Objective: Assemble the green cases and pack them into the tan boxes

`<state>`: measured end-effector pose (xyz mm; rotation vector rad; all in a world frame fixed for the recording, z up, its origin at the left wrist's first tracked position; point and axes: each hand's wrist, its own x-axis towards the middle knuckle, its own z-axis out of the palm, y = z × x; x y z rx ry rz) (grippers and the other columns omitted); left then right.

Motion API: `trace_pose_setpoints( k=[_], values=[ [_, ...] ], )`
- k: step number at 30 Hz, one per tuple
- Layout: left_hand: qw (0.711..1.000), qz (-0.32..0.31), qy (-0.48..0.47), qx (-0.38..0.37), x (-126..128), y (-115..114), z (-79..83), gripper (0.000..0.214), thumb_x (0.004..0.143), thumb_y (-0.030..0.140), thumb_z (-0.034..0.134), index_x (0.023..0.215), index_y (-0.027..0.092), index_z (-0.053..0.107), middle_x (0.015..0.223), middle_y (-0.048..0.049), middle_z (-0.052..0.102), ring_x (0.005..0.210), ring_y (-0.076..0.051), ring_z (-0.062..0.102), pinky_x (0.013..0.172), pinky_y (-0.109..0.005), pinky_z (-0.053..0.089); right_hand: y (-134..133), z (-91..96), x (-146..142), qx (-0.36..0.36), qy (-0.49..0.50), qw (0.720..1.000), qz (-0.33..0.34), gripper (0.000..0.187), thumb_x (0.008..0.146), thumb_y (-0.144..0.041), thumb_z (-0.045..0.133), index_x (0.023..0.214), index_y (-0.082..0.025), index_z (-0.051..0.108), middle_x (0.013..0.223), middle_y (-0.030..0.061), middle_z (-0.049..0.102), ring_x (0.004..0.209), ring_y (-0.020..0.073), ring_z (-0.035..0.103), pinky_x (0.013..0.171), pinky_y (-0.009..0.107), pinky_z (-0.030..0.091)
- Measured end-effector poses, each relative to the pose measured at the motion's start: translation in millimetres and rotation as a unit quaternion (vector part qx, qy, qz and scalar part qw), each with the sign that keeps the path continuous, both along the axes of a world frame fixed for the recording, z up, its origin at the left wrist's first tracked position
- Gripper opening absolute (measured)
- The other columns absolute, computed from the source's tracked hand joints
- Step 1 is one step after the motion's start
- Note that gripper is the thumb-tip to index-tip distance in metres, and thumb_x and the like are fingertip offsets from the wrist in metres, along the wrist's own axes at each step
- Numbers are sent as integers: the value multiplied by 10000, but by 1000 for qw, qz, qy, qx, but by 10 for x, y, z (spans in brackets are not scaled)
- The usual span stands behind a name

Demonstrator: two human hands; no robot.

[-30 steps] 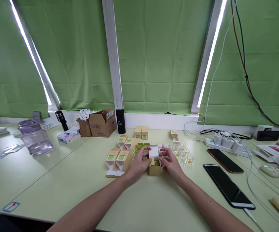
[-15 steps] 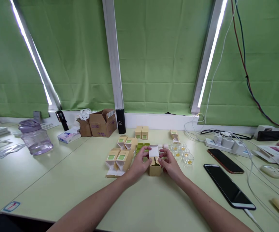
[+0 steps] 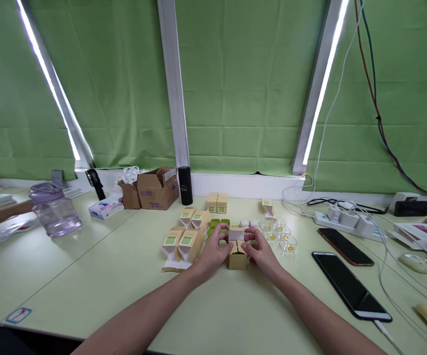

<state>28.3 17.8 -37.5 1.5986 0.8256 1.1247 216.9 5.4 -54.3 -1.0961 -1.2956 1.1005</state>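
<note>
A small brown cardboard box (image 3: 237,260) stands on the table in front of me, its side flaps folded in and its lid flap leaning forward above the opening. My left hand (image 3: 217,245) is closed on the box's left side, with fingers behind the lid. My right hand (image 3: 259,246) grips the right side in the same way. Left of my hands lie several flat-folded brown cartons (image 3: 186,240) with green labels. Green containers (image 3: 213,225) sit partly hidden behind my left hand. Clear plastic cups (image 3: 286,239) with yellow centres and small white rolls (image 3: 252,224) are beyond my right hand.
Two closed cartons (image 3: 217,202) stand at the back, and another flat carton (image 3: 267,208) lies farther right. Phones (image 3: 350,283), cables and a power strip (image 3: 346,222) occupy the right side. A purple bottle (image 3: 55,212) stands left, near another person's arm (image 3: 2,214).
The box's lid flap has tipped forward and down towards the opening; both my hands have stayed on the box. At the far left, another person's arm has reached farther into view.
</note>
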Motion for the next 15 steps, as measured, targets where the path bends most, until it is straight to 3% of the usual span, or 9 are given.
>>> trace_pose_setpoints(
  k=[15],
  values=[
    [998,15,22,56,2,31,6,152,862,240,703,979,208,610,1078,-79,698,1092,-254,646,958,-355,508,26,2,15,11,-14,1000,11,556,707,-506,775,1152,-248,564,978,3,562,602,120,552,475,240,397]
  ],
)
